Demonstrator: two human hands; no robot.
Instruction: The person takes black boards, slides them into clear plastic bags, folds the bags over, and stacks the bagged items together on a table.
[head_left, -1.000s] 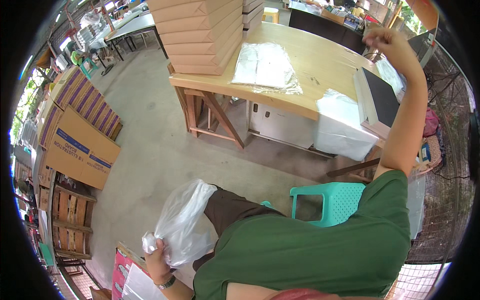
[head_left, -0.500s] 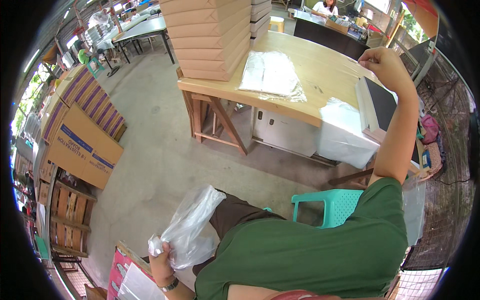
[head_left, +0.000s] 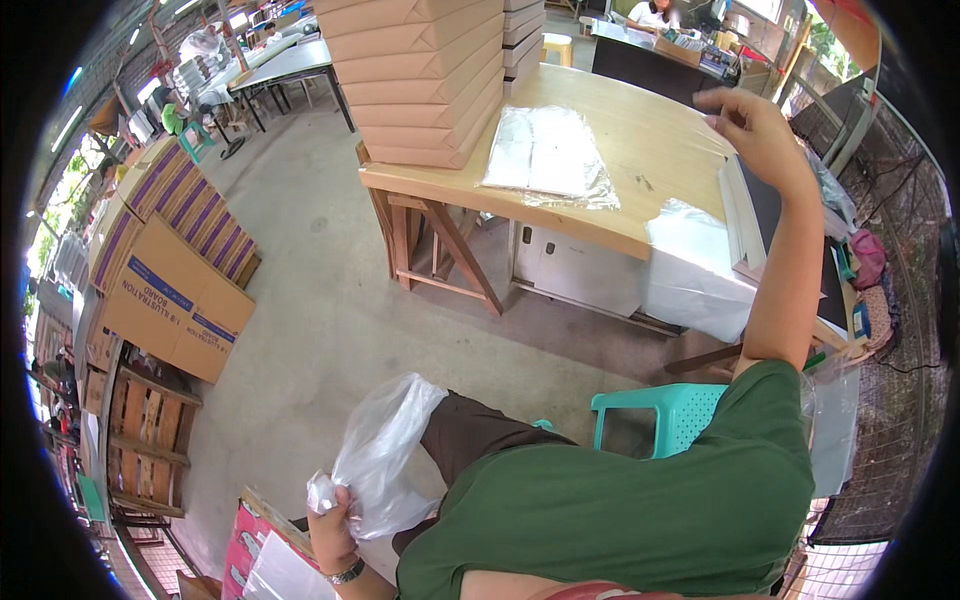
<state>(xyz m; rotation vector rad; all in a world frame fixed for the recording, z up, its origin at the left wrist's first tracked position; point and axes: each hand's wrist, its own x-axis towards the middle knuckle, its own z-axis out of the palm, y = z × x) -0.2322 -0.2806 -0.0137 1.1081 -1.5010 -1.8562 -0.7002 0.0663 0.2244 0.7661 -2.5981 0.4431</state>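
Down at the lower left, my left hand (head_left: 332, 530) is closed round the gathered end of a clear plastic bag (head_left: 388, 460). The rest of the bag hangs loose beside my dark trousers. My right arm is raised over the right side of the wooden table (head_left: 655, 110). At its end my right hand (head_left: 760, 135) is held in the air with the fingers apart and nothing seen in them. Below it lie a thick stack of boards with a dark top (head_left: 742, 215) and a white sheet in plastic (head_left: 690, 255) hanging over the table edge. A flat plastic-wrapped pack (head_left: 550, 152) rests mid-table.
A tall stack of brown paper-wrapped packs (head_left: 415, 90) stands at the table's left end. Under the right side is a green plastic stool (head_left: 680, 405). Cartons (head_left: 180, 295) and a wooden pallet (head_left: 145, 430) line the left. A person (head_left: 652, 15) sits behind a far desk.
My right hand's fingers have spread from a curled pose and reach slightly farther left. The left hand keeps its hold on the plastic bag. The view has shifted slightly.
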